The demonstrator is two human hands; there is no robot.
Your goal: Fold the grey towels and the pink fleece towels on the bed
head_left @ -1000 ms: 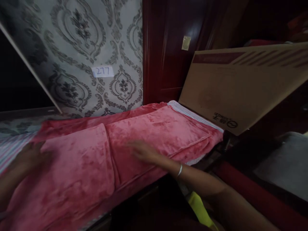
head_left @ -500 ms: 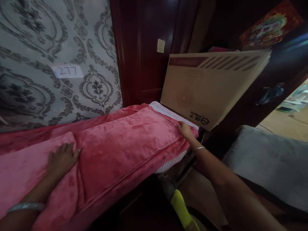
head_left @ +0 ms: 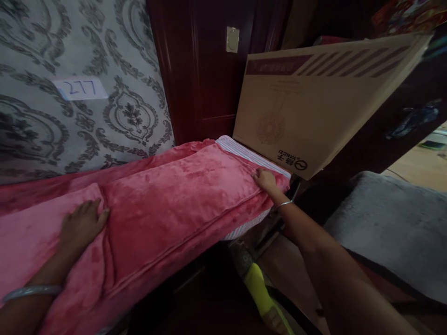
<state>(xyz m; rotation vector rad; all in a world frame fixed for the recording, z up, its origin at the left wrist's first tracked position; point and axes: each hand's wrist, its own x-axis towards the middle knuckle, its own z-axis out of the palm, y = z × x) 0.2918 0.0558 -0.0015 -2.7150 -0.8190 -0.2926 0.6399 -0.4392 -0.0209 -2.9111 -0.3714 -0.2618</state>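
A plush pink-red blanket (head_left: 167, 195) lies in folded layers along a narrow bed. My left hand (head_left: 82, 223) rests flat on its nearer folded layer, close to the fold's edge, with fingers stretched out. At the far right end, my right hand (head_left: 266, 180) has its fingers bent onto the blanket and closed on the fabric near its edge. A striped sheet (head_left: 251, 153) shows just beyond that hand, and more of it hangs below the blanket's front side. Bracelets circle both wrists.
A large cardboard box (head_left: 296, 102) leans behind the bed's far end, before a dark red door (head_left: 199, 93). To the right stands a grey plush-covered seat (head_left: 391, 228). A yellow-green object (head_left: 258, 288) is low beside the bed. A paper marked 277 (head_left: 82, 88) hangs on the patterned wall.
My right hand has shifted slightly left along the blanket, back from the striped sheet. My left hand stays flat on the fold. The view has tilted down and moved closer to the box.
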